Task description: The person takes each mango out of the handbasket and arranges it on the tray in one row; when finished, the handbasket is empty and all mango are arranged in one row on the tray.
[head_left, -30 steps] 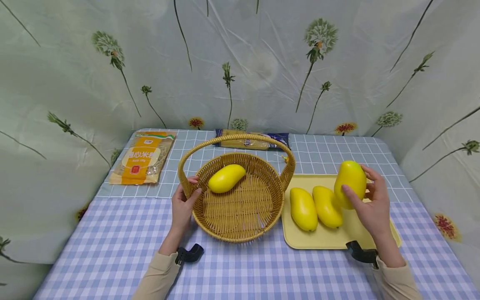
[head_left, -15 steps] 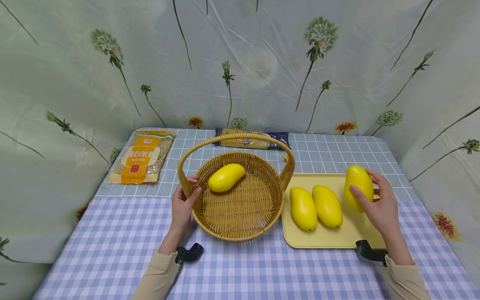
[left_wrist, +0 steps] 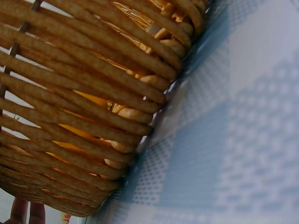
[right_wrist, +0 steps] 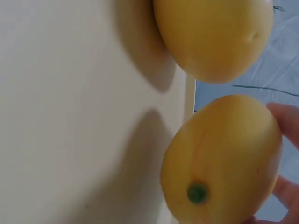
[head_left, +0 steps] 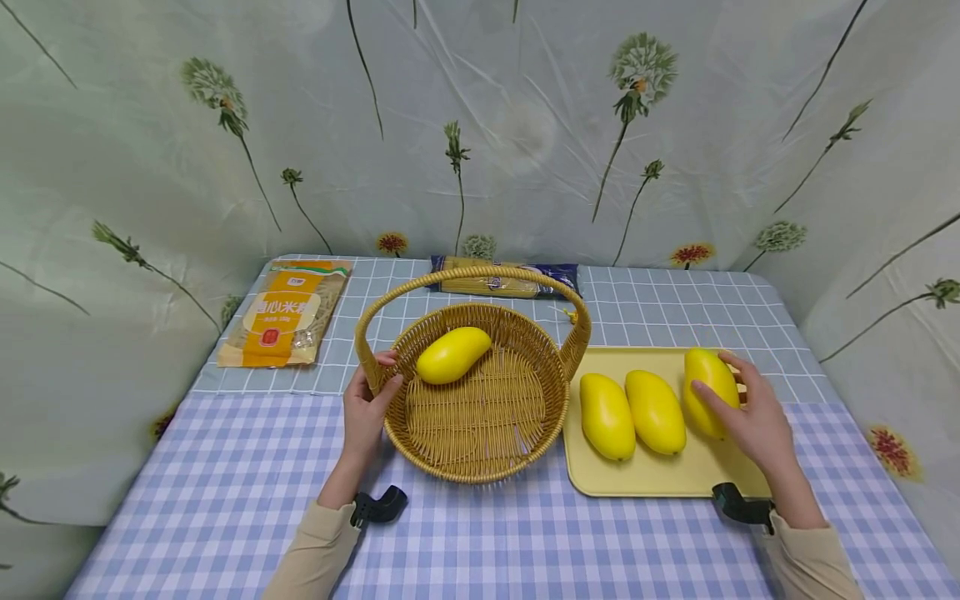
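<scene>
My left hand [head_left: 367, 417] grips the left side of a round wicker basket [head_left: 480, 478], at the foot of its arched handle. One yellow mango [head_left: 453, 356] lies inside the basket, toward the back left. On the right, my right hand [head_left: 757, 417] holds another mango [head_left: 708, 392] between thumb and fingers, low over the right part of a pale yellow tray [head_left: 637, 486]. Two more mangoes, the left one [head_left: 607, 417] and the middle one [head_left: 656, 412], lie side by side on the tray. The right wrist view shows the held mango [right_wrist: 224, 158] with a green stem spot.
An orange noodle packet [head_left: 285, 315] lies at the back left of the table. Behind the basket lies a dark blue pasta packet [head_left: 543, 279]. A small yellow item [head_left: 572, 317] sits near the handle's right side. A floral curtain [head_left: 525, 125] hangs behind.
My right hand first moved right with the mango, then lowered it onto or close over the tray beside the other two. My left hand and the basket stayed in place.
</scene>
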